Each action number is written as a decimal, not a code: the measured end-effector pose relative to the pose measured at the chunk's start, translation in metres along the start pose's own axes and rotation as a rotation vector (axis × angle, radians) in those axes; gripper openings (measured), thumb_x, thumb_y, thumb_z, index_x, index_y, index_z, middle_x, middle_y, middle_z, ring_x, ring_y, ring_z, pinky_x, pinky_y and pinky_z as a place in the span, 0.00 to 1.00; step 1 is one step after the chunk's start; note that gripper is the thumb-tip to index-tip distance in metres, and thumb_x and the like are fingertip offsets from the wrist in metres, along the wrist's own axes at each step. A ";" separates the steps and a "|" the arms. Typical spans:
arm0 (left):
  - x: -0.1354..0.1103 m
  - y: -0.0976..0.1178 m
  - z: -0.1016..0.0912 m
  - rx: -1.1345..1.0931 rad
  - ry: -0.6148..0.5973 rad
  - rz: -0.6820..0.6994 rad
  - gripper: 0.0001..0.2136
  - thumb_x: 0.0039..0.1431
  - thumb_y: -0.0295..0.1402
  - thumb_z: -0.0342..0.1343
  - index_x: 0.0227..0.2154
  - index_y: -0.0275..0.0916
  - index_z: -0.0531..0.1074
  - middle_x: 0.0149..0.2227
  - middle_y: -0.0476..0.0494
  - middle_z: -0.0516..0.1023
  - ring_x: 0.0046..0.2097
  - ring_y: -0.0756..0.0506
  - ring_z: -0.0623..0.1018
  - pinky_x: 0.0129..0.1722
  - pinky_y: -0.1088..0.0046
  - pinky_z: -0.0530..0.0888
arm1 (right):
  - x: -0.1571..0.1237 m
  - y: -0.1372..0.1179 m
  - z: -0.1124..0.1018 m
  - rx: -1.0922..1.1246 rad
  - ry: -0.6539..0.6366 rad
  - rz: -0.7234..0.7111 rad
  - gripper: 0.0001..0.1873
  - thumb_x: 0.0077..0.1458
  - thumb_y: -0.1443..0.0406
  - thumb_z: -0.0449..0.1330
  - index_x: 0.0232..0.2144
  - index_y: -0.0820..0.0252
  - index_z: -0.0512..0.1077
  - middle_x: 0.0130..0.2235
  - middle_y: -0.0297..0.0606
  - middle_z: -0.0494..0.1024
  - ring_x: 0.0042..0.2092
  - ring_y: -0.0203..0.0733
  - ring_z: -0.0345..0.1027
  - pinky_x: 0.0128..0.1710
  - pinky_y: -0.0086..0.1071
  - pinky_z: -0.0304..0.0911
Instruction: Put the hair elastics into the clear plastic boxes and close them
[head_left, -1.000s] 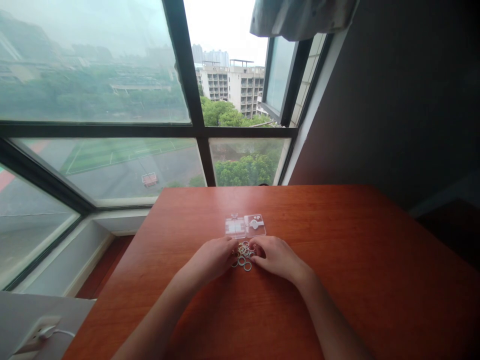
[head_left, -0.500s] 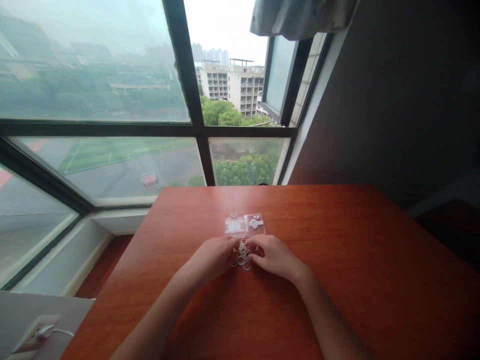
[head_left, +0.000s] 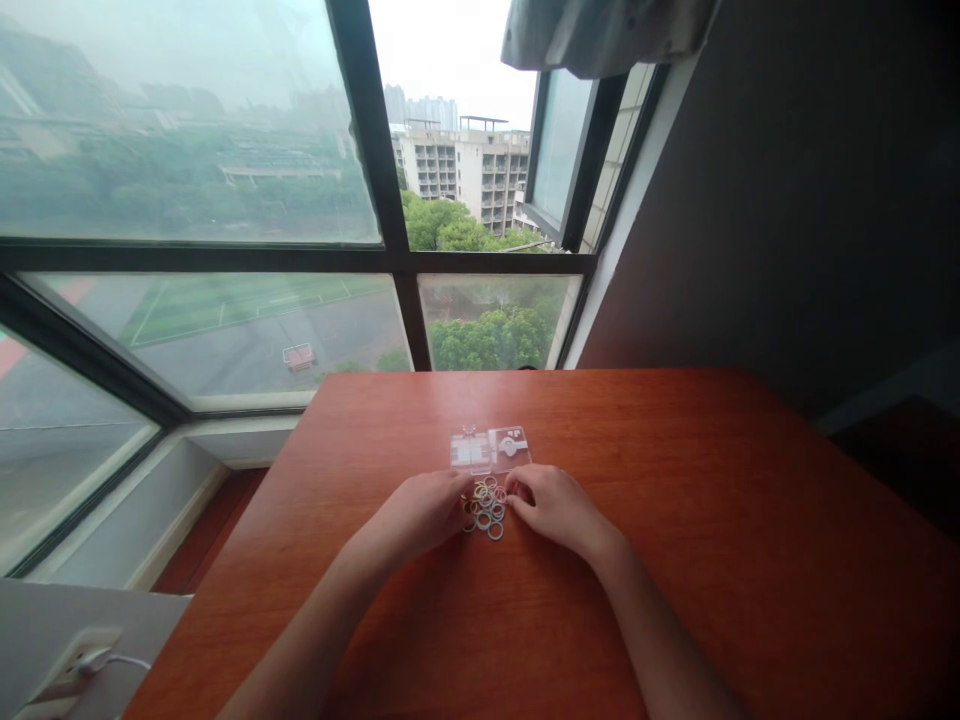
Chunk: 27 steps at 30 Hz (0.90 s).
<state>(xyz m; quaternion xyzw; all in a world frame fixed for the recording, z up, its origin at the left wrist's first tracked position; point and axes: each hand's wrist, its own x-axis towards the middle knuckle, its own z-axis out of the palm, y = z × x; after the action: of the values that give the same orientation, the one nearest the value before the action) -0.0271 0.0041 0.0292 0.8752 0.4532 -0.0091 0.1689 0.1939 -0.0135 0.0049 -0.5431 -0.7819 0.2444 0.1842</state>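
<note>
A small pile of thin coloured rings (head_left: 484, 520), which look like hair ties, lies on the table between my hands. Most are pale grey-green, with some yellow, orange and pink ones. My left hand (head_left: 435, 505) rests at the pile's left edge, fingers loosely bent and partly hidden behind the hand, near the orange ring. On the other side is my right hand (head_left: 553, 505), its thumb and forefinger curved and apart, tips beside the pink ring (head_left: 500, 494). Just beyond the pile lies an opened clear plastic box (head_left: 471, 453) with white markings on its lid.
The reddish-brown wooden table (head_left: 675, 470) reaches to large dark-framed windows (head_left: 405, 262). A dark wall (head_left: 750, 220) stands on the right. At the lower left, a white plug sits in a wall socket (head_left: 79, 665).
My right hand has drawn slightly right, and its fingertips uncover more of the pile, including the pink and yellow rings. My left hand has barely moved.
</note>
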 end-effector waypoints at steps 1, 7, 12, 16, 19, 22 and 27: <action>0.000 0.000 0.001 0.004 0.003 0.006 0.04 0.55 0.31 0.53 0.34 0.41 0.70 0.33 0.45 0.78 0.32 0.46 0.76 0.28 0.76 0.63 | 0.000 -0.001 0.001 0.000 -0.008 -0.004 0.03 0.54 0.66 0.59 0.32 0.56 0.73 0.30 0.31 0.75 0.31 0.34 0.65 0.30 0.26 0.53; 0.001 0.005 0.002 0.007 0.026 0.041 0.05 0.58 0.32 0.50 0.35 0.40 0.70 0.35 0.44 0.78 0.34 0.45 0.77 0.30 0.75 0.66 | 0.001 -0.005 0.002 0.005 -0.016 -0.030 0.06 0.55 0.68 0.57 0.34 0.56 0.74 0.33 0.33 0.77 0.34 0.35 0.67 0.34 0.26 0.55; -0.001 0.004 0.000 0.011 0.024 0.037 0.04 0.58 0.33 0.52 0.33 0.40 0.70 0.33 0.44 0.78 0.33 0.46 0.76 0.29 0.76 0.65 | 0.001 -0.004 -0.001 -0.008 0.023 -0.022 0.05 0.55 0.68 0.58 0.32 0.57 0.74 0.34 0.34 0.77 0.34 0.36 0.67 0.34 0.27 0.55; -0.001 -0.001 0.001 0.006 0.014 0.024 0.05 0.58 0.34 0.52 0.33 0.40 0.71 0.32 0.44 0.77 0.33 0.45 0.76 0.30 0.75 0.65 | 0.000 -0.005 0.001 0.006 0.033 -0.049 0.05 0.56 0.67 0.57 0.33 0.57 0.74 0.33 0.34 0.76 0.33 0.35 0.66 0.33 0.27 0.55; 0.000 0.000 -0.001 -0.014 0.033 0.042 0.05 0.58 0.33 0.52 0.34 0.41 0.70 0.35 0.44 0.78 0.35 0.45 0.76 0.32 0.75 0.66 | 0.000 -0.006 0.002 0.014 0.025 -0.072 0.06 0.55 0.66 0.58 0.35 0.56 0.74 0.32 0.33 0.76 0.33 0.36 0.66 0.34 0.27 0.55; 0.001 0.007 -0.003 -0.017 0.054 0.068 0.05 0.59 0.31 0.50 0.36 0.41 0.70 0.37 0.44 0.78 0.35 0.46 0.76 0.32 0.76 0.66 | -0.001 -0.007 0.003 0.004 0.007 -0.083 0.07 0.54 0.68 0.57 0.36 0.56 0.74 0.35 0.34 0.77 0.34 0.36 0.67 0.35 0.27 0.56; 0.004 0.016 -0.001 -0.008 0.052 0.057 0.07 0.60 0.31 0.49 0.39 0.42 0.70 0.38 0.44 0.78 0.37 0.45 0.77 0.33 0.76 0.67 | -0.002 -0.008 0.002 -0.016 -0.037 -0.097 0.07 0.52 0.70 0.57 0.34 0.56 0.74 0.33 0.33 0.77 0.35 0.37 0.68 0.36 0.27 0.56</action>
<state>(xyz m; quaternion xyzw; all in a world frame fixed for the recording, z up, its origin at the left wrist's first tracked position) -0.0123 -0.0007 0.0337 0.8870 0.4324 0.0201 0.1608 0.1870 -0.0180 0.0082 -0.5013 -0.8126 0.2390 0.1770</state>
